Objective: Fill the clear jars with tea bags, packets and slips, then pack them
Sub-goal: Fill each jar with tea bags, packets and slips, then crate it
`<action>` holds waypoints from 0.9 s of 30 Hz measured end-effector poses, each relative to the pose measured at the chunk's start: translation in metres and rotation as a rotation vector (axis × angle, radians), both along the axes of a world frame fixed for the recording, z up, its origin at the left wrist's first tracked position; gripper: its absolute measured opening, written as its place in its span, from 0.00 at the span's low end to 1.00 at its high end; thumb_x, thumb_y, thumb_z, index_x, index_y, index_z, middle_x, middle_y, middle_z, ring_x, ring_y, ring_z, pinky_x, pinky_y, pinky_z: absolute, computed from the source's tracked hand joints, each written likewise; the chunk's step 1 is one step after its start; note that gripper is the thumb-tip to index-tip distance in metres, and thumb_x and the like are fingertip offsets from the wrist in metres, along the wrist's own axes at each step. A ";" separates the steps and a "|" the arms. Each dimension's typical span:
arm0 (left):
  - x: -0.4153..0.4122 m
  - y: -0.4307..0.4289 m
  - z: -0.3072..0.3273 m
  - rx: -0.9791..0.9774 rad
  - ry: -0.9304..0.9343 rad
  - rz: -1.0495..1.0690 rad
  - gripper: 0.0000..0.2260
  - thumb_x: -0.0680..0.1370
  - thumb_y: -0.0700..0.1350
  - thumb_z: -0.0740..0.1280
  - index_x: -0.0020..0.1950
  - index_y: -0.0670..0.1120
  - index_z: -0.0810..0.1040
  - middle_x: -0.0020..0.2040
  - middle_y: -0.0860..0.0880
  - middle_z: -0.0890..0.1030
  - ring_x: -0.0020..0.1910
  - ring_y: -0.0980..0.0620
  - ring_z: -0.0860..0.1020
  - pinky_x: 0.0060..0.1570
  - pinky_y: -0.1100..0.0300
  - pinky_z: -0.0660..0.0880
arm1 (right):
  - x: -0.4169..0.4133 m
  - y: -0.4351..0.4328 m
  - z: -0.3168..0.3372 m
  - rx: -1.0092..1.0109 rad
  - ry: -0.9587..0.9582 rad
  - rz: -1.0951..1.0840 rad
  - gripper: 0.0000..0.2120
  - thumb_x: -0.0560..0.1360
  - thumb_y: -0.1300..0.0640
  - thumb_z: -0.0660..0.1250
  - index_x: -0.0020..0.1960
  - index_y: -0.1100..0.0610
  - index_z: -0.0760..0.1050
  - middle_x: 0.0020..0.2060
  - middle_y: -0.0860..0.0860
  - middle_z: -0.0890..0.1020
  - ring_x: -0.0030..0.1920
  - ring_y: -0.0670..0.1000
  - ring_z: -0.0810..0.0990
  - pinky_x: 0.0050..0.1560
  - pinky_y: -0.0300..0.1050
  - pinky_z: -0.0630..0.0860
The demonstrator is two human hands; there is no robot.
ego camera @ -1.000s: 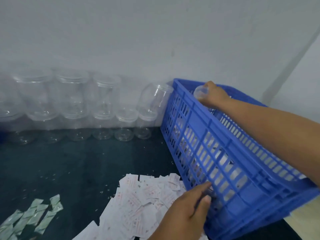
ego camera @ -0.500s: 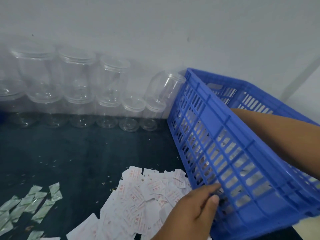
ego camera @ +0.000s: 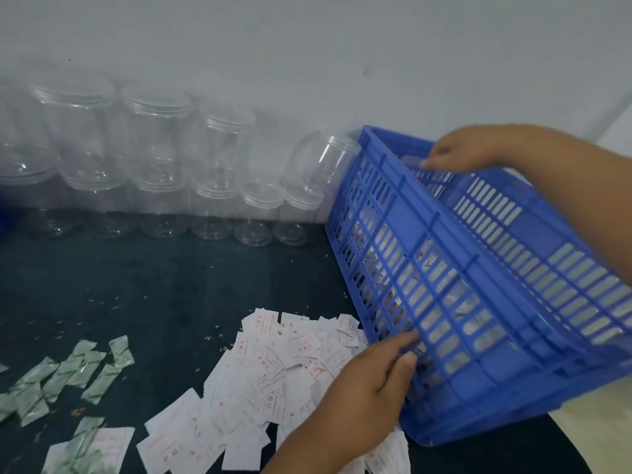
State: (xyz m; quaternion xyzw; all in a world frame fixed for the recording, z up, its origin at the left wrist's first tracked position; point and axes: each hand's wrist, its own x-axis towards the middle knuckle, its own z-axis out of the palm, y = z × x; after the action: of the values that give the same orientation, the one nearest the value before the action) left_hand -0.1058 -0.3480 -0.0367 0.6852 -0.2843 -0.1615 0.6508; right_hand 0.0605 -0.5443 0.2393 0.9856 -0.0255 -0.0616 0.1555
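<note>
at the far left of the dark tabletop (ego camera: 154,285) lie green-and-white packets (ego camera: 68,374), scattered flat, a few at the bottom edge overlapping white paper. behind them, along the pale wall (ego camera: 307,46), the clear jars (ego camera: 154,148) stand in two stacked tiers, upright and with nothing showing inside. at the right end of that row one tilted jar (ego camera: 321,162) leans with its mouth against the corner of the blue crate (ego camera: 478,285).

nearer to me, in the middle, a loose heap of white slips (ego camera: 273,364) with red print spreads over the tabletop, reaching right up to the crate's lower edge.

the left hand (ego camera: 369,381) comes in over the slips and presses on the crate's slatted side wall; its fingers (ego camera: 403,340) lie close together and fairly straight, thumb just below them. whether the tips hook into the slots i cannot tell.

the crate itself sits tipped, its left bottom edge on the tabletop and its right side raised. pale shapes show through the slats, too blurred to name.

the right hand (ego camera: 478,148) is on the far rim, fingers curled together over it, gripping.
</note>
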 end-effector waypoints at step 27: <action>-0.004 0.256 -0.014 0.495 -0.327 0.782 0.16 0.82 0.57 0.67 0.37 0.54 0.79 0.32 0.57 0.79 0.33 0.55 0.78 0.31 0.63 0.70 | -0.140 0.238 -0.267 0.808 -0.139 0.395 0.28 0.80 0.33 0.66 0.78 0.39 0.68 0.73 0.38 0.75 0.71 0.41 0.74 0.71 0.45 0.74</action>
State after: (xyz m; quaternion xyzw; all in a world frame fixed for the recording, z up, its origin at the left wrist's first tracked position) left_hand -0.1101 -0.0920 -0.0504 0.8912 -0.0571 0.1420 0.4270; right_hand -0.0796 -0.3064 -0.0281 0.9551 0.1785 0.0306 -0.2347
